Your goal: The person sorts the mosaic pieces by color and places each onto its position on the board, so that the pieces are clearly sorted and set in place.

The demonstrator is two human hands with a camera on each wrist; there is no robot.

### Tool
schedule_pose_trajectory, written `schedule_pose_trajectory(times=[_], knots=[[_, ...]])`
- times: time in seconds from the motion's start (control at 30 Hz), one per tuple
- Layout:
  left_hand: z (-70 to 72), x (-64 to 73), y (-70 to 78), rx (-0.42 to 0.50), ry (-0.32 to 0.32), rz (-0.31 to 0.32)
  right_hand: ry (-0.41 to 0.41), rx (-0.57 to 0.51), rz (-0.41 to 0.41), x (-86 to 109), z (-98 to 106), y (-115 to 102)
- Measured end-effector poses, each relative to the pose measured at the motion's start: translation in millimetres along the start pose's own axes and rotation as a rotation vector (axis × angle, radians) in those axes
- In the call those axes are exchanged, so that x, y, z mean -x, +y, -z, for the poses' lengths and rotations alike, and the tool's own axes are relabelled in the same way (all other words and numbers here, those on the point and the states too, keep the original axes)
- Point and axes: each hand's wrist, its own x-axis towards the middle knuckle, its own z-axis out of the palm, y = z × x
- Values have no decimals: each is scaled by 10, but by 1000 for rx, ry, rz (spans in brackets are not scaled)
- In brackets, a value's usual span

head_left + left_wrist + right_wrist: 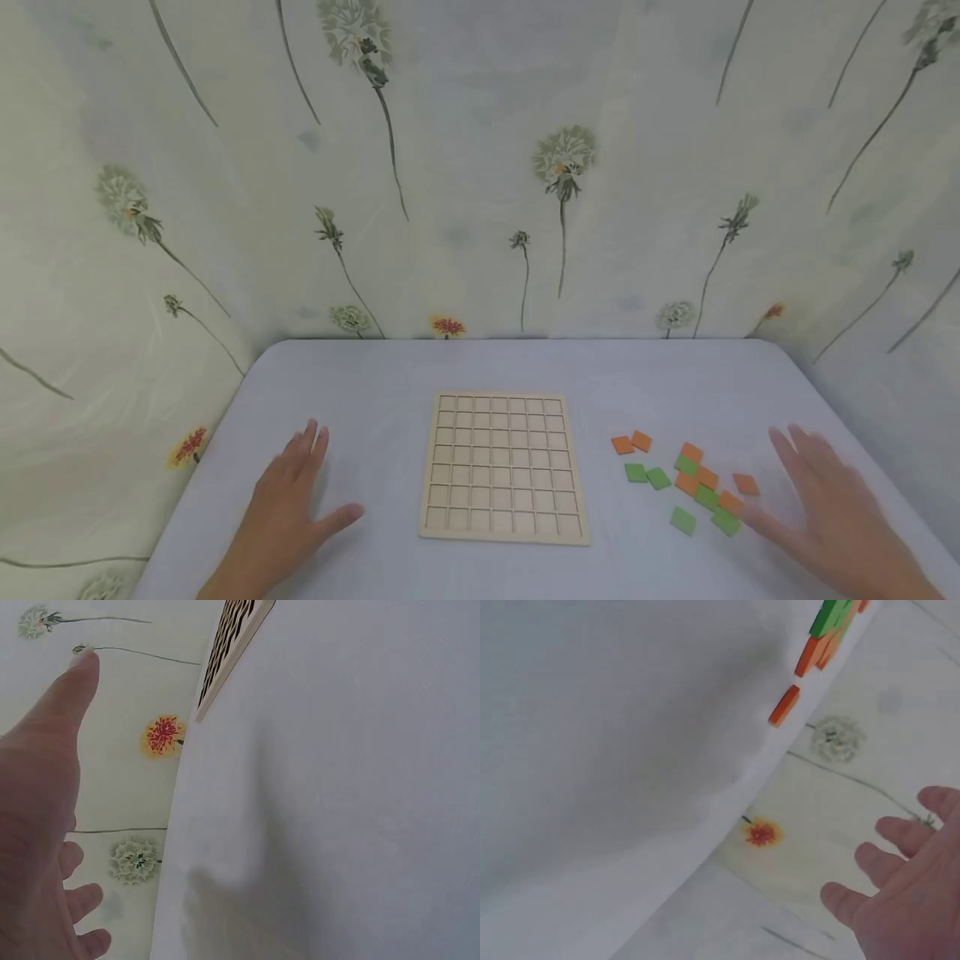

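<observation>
A square wooden board (502,467) with a grid of shallow cells lies in the middle of the white table, and its cells hold no tiles. My left hand (281,508) hovers to the left of the board, fingers extended, thumb spread, holding nothing. To the right of the board lie several loose orange and green square tiles, among them an orange tile (746,484) and a green tile (683,521). Slightly blurred, my right hand (832,517) is just right of these tiles with spread fingers and nothing in it. In the right wrist view, the tiles (784,706) appear apart from the fingers (881,864).
The white tabletop (360,383) has rounded back corners. Behind it and at both sides hangs a pale curtain (465,167) printed with dandelions and red-yellow flowers. Some tiles overlap in a small cluster, while others lie singly.
</observation>
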Motion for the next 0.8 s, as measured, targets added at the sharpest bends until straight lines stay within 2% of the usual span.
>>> schedule_pose_trajectory(times=[0.13, 0.23, 0.4, 0.5, 0.63, 0.8], knots=[[-93, -23, 24, 67, -49, -17, -45, -10, -25, -125, 18, -129], [-162, -43, 71, 84, -93, -28, -67, -23, -1, -218, 31, -208], [-259, -74, 149, 77, -115, -86, -96, -70, 49, -332, 62, -347], [-316, -100, 203, 73, -114, -126, -127, -116, 52, -416, 100, -465], [-382, -143, 310, 60, -156, -128, -167, -142, 60, -556, 106, -633], [-452, -167, 416, 59, -194, -141, -173, -125, 109, -710, 3, -778]])
